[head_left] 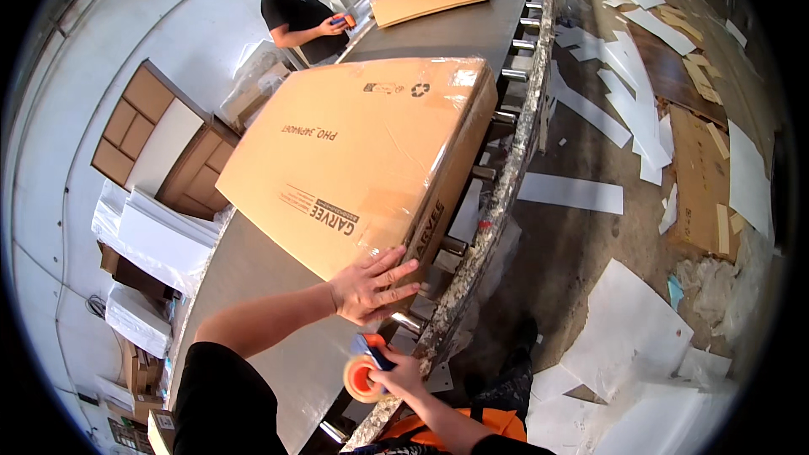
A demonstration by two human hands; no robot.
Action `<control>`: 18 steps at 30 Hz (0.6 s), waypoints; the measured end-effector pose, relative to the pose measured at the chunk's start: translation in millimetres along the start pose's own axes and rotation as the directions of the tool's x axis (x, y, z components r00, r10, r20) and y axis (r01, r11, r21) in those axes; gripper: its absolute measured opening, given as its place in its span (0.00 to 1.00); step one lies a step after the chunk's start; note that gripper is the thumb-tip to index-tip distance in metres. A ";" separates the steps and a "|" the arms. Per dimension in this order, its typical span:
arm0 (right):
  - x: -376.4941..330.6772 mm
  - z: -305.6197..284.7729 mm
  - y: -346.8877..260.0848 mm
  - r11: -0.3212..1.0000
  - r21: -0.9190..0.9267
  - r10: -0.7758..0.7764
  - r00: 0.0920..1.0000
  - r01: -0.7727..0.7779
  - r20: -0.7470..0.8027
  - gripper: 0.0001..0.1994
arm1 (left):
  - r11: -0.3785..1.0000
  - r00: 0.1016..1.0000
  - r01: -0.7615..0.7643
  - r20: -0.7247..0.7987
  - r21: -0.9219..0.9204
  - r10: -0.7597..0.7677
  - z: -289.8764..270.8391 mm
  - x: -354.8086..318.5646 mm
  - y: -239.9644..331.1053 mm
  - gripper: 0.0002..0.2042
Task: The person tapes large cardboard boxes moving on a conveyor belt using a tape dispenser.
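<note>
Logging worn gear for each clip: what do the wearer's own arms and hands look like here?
The left sleeve is black and short, ending near the elbow; the right sleeve, barely in view, is dark too. The left hand and right hand are ungloved. No watch or cables show.

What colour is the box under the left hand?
The box is tan, printed in black; it shows best in the head view.
</note>
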State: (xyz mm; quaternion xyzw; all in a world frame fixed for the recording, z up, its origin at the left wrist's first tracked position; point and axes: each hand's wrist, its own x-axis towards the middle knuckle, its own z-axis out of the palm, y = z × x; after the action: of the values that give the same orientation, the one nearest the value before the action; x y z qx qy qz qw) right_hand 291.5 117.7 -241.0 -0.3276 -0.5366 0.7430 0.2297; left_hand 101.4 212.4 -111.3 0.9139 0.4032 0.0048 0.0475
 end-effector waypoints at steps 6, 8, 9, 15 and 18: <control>76.7 74.5 -57.7 0.855 -0.500 0.046 0.939 0.139 0.340 0.30 | 1.000 1.000 0.013 -0.028 0.014 -0.012 1.9 -1.5 -1.4 0.34; 60.6 64.6 -67.9 0.797 -0.544 0.125 0.809 0.263 0.574 0.33 | 1.000 0.999 0.011 -0.045 -0.018 -0.012 0.7 0.3 0.5 0.34; 52.1 44.2 -77.7 0.808 -0.511 0.102 0.784 0.293 0.612 0.33 | 0.999 0.999 0.036 -0.005 -0.018 -0.036 -1.7 5.2 -0.2 0.34; 66.3 -187.3 -113.4 0.961 -0.273 0.223 0.739 -0.055 0.635 0.36 | 0.996 0.996 0.082 -0.013 -0.041 -0.083 -9.0 14.1 2.8 0.35; 92.9 -313.9 -150.9 0.967 0.038 0.221 0.904 -0.252 0.366 0.36 | 0.967 0.980 0.198 0.007 -0.159 -0.199 -13.4 22.6 6.3 0.37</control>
State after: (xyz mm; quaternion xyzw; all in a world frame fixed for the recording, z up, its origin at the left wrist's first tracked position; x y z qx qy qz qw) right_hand 457.0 433.2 -186.1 -0.2393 -0.4938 0.8345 0.0496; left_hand 120.6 226.0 -98.1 0.8622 0.4912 0.0364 0.1183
